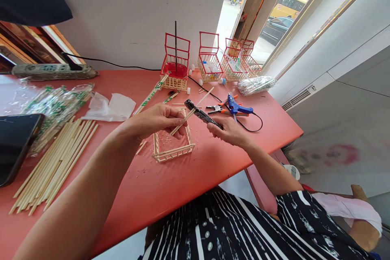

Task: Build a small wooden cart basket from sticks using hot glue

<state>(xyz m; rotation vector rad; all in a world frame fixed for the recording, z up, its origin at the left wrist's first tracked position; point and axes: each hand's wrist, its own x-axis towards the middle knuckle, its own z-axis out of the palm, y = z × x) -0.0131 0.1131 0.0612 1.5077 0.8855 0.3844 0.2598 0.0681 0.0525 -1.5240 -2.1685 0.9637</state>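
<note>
Under the two hands, the stick frame: a low, four-cornered outline of pale wood (176,153) is set on the red table (213,174); its near side is built up with rails and short uprights, while its middle is left open.
Work so far: the outline appears largely joined; compared with the baskets behind, it seems only partly built, as no red trim or raised back is seen on it.
Thin sticks (189,114): held above the frame, slanted, pinched between the thumb and closed fingers of the left hand (170,120).
Black pliers (202,116): gripped by the right hand (230,132), fingers wrapped around the handles, head placed at the sticks; whether they are being cut cannot be told.
Scraps (198,136): scattered beside the frame.
Glue gun (240,107): laid at the right.
Loose sticks (57,162): heaped at the left, uncut by the look of them.
Baskets (173,84): lined up behind, trimmed in red.
</note>
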